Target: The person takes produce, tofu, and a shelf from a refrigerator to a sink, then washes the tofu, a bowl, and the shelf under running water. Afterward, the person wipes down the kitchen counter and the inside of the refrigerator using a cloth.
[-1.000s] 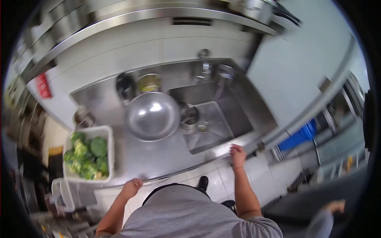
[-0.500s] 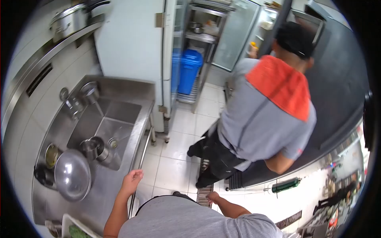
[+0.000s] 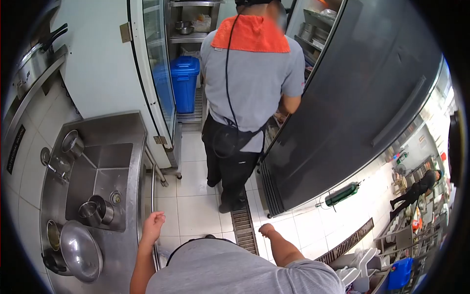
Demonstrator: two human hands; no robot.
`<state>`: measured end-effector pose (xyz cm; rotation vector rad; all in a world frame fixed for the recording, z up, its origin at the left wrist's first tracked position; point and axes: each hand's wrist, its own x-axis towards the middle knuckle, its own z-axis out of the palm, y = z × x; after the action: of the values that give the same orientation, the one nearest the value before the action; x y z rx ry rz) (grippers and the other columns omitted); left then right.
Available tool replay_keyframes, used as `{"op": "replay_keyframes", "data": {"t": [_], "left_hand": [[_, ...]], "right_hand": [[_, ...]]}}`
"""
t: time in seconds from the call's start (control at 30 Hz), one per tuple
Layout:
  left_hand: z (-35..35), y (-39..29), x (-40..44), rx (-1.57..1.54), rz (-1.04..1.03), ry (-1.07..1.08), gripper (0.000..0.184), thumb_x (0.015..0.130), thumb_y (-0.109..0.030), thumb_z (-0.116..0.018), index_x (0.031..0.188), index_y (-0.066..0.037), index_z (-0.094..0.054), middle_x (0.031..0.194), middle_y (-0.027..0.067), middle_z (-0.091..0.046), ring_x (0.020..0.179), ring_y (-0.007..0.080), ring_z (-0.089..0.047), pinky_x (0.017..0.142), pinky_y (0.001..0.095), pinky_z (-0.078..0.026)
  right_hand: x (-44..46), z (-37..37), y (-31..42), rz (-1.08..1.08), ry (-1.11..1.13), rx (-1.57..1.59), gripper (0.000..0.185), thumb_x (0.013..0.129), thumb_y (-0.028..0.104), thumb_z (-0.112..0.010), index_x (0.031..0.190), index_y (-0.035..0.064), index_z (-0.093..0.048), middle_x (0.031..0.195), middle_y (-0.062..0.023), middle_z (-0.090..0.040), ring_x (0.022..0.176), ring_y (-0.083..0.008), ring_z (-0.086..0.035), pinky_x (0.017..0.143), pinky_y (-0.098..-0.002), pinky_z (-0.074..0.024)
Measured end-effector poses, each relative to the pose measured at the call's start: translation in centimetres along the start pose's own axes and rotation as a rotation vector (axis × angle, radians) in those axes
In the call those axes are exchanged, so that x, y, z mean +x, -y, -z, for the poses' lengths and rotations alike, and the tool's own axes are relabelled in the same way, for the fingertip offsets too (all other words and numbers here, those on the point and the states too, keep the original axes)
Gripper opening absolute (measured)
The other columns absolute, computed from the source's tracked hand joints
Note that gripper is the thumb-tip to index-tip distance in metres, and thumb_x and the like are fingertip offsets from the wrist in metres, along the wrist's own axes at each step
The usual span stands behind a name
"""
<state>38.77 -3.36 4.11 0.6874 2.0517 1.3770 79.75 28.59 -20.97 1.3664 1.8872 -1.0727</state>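
My left hand (image 3: 152, 226) hangs beside the front rail of the steel sink counter (image 3: 125, 179), its fingers loosely bent and nothing in them. Above the tiled floor my right hand (image 3: 267, 230) is held low with the fingers curled in, and I see nothing in it. The sink basin to my left holds small steel pots (image 3: 105, 210) near the drain. On the counter's near end leans a large metal bowl (image 3: 81, 250). A co-worker in a grey shirt, with a red towel (image 3: 252, 34) across the shoulders, stands ahead at an open dark fridge door (image 3: 352, 98).
A glass-door cabinet (image 3: 159, 63) stands open on the left, with a blue lidded bin (image 3: 185, 83) behind it. A floor drain grate (image 3: 243, 230) runs between my hands. On the right lies a green cylinder (image 3: 341, 194); farther off stands another person (image 3: 418, 188).
My view has swung right and moved forward. The co-worker now appears nearer the middle, facing the open fridge on the right. Both my hands still hang low at my sides.
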Motion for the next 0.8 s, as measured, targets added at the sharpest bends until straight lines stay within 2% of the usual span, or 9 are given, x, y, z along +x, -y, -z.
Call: {"op": "replay_keyframes", "data": {"t": [0.13,0.2,0.27,0.33,0.37,0.53,0.57,0.67,0.8], "left_hand": [[1.4,2.6,-1.1,-0.015,0.015,0.010,0.024,0.085,-0.016,-0.062,0.104,-0.002,-0.061,0.084,0.0020,-0.061,0.076,0.0091,-0.054,0.072,0.0225,-0.044],[3.0,3.7,-1.6,0.034,0.004,0.003,0.024,0.083,-0.016,-0.064,0.103,-0.003,-0.062,0.088,0.0069,-0.062,0.080,0.0156,-0.057,0.076,0.0276,-0.046],[4.7,3.3,-2.6,0.561,-0.144,-0.152,0.030,0.078,-0.016,-0.066,0.104,-0.004,-0.061,0.107,0.0150,-0.058,0.101,0.0272,-0.054,0.089,0.0379,-0.042],[5.7,3.6,-3.1,0.641,-0.143,-0.247,0.033,0.075,-0.016,-0.066,0.106,-0.004,-0.060,0.117,0.0177,-0.052,0.112,0.0317,-0.046,0.096,0.0431,-0.035],[6.2,3.9,-3.4,0.726,-0.137,-0.345,0.037,0.073,-0.016,-0.067,0.107,-0.005,-0.060,0.127,0.0204,-0.046,0.124,0.0363,-0.037,0.104,0.0484,-0.028],[8.0,8.9,-4.2,0.871,-0.366,-0.162,0.042,0.070,-0.020,-0.069,0.108,-0.005,-0.060,0.135,0.0188,-0.038,0.134,0.0356,-0.022,0.110,0.0534,-0.011],[8.1,10.0,-4.4,0.902,-0.414,-0.068,0.042,0.069,-0.022,-0.070,0.106,-0.005,-0.061,0.135,0.0186,-0.039,0.135,0.0353,-0.021,0.111,0.0544,-0.008],[8.2,9.5,-5.7,0.953,-0.415,0.050,0.039,0.066,-0.026,-0.071,0.099,-0.005,-0.064,0.134,0.0174,-0.042,0.136,0.0339,-0.022,0.111,0.0549,-0.007],[8.4,11.1,-5.4,0.872,-0.415,0.016,0.036,0.066,-0.027,-0.070,0.094,-0.005,-0.065,0.132,0.0166,-0.045,0.135,0.0320,-0.023,0.111,0.0555,-0.006]], "right_hand": [[-0.1,-0.6,0.4,0.230,-0.156,-0.184,0.024,0.084,0.024,-0.053,0.076,0.0038,-0.065,0.073,-0.0077,-0.065,0.055,-0.0184,-0.061,0.054,-0.0318,-0.0509],[-0.5,-3.3,-0.6,0.237,-0.203,-0.243,0.024,0.084,0.024,-0.053,0.077,0.0046,-0.065,0.074,-0.0068,-0.064,0.058,-0.0174,-0.062,0.054,-0.0322,-0.0515],[1.2,-7.5,-3.1,0.158,-0.134,0.016,0.023,0.085,0.025,-0.054,0.081,0.0043,-0.065,0.077,-0.0073,-0.064,0.063,-0.0181,-0.063,0.054,-0.0335,-0.0515],[-2.4,-9.9,-2.6,-0.119,0.022,0.281,0.023,0.085,0.025,-0.055,0.085,0.0045,-0.065,0.080,-0.0078,-0.064,0.068,-0.0193,-0.063,0.053,-0.0352,-0.0515],[-3.2,-11.2,-2.9,-0.077,0.078,0.138,0.022,0.085,0.025,-0.056,0.088,0.0046,-0.064,0.082,-0.0082,-0.064,0.070,-0.0203,-0.063,0.056,-0.0356,-0.0524],[-11.3,-16.1,-3.6,-0.329,0.125,0.307,0.029,0.081,0.028,-0.054,0.076,0.0027,-0.066,0.074,-0.0124,-0.066,0.064,-0.0222,-0.063,0.062,-0.0363,-0.0510],[-12.1,-16.4,-3.9,-0.364,0.143,0.332,0.024,0.085,0.027,-0.058,0.081,0.0039,-0.063,0.075,-0.0079,-0.063,0.068,-0.0189,-0.062,0.059,-0.0353,-0.0531],[-12.9,-18.9,-5.2,-0.377,0.087,0.357,0.024,0.085,0.027,-0.058,0.081,0.0035,-0.063,0.075,-0.0078,-0.064,0.068,-0.0188,-0.062,0.058,-0.0349,-0.0526],[-16.0,-20.7,-4.6,-0.369,0.026,0.392,0.023,0.084,0.025,-0.058,0.081,0.0032,-0.063,0.076,-0.0070,-0.064,0.069,-0.0183,-0.063,0.057,-0.0341,-0.0531]]}}
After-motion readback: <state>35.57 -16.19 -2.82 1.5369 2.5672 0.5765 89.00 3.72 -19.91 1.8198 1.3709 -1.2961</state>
